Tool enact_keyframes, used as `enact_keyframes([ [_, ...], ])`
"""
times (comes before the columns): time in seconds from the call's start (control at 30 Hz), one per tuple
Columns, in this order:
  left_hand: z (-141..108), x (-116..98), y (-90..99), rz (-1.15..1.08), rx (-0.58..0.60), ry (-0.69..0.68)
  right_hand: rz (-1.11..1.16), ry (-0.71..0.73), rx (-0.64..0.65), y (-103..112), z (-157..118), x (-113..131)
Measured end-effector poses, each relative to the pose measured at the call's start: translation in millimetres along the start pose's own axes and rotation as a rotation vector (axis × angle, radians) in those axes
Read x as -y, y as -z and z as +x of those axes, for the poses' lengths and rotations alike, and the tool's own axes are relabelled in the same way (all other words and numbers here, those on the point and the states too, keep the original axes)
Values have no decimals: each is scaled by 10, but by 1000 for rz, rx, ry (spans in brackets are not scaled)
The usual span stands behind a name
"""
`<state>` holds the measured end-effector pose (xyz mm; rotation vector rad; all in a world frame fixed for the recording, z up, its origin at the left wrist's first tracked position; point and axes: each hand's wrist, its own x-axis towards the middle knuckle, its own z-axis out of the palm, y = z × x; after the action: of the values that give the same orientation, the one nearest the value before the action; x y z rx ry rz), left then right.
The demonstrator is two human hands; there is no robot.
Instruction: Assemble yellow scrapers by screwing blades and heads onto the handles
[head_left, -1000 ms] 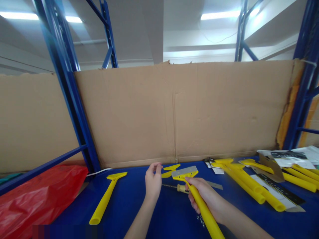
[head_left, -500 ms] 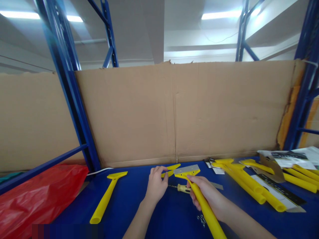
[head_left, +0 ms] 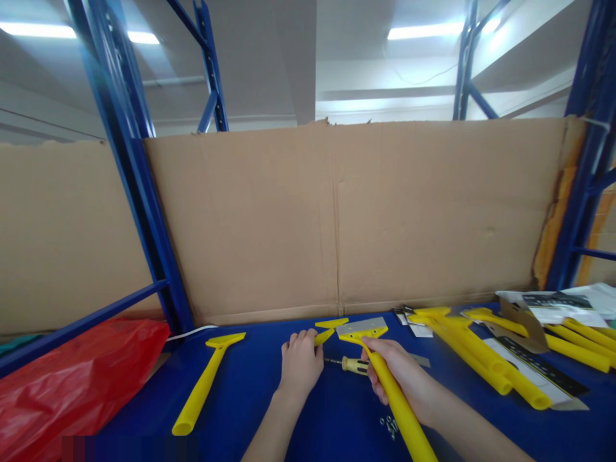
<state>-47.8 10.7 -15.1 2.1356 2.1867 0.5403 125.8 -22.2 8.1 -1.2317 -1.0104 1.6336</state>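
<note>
My right hand (head_left: 394, 369) is wrapped round the yellow handle of a scraper (head_left: 402, 407), whose head with a metal blade (head_left: 362, 325) points away from me. Just left of that head, my left hand (head_left: 302, 362) pinches a small yellow plate (head_left: 324, 337). Another yellow strip (head_left: 332, 323) lies on the blue table behind it. Between my hands lies a screwdriver (head_left: 355, 365) with a pale yellow handle, its grip end partly hidden by my right hand. Small metal nuts or screws (head_left: 389, 425) lie below the scraper head, left of the handle.
A yellow scraper (head_left: 206, 385) lies at the left on the blue table (head_left: 231, 417), beside a red plastic bag (head_left: 81, 385). Several yellow handles (head_left: 481, 353) and printed packaging (head_left: 539, 372) lie at the right. Cardboard (head_left: 250, 224) stands behind.
My left hand has closed on the small yellow plate and drawn it slightly toward me, away from the yellow strip behind. My right hand and the scraper have hardly moved.
</note>
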Motion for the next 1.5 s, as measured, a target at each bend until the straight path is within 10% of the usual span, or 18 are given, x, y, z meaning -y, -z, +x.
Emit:
enact_keyframes([
  [1.27, 28, 115, 43, 51, 61, -64, -28, -33, -16, 8, 28, -29],
  [1.5, 89, 163, 77, -91, -269, 44, -28, -32, 2, 43, 72, -59],
])
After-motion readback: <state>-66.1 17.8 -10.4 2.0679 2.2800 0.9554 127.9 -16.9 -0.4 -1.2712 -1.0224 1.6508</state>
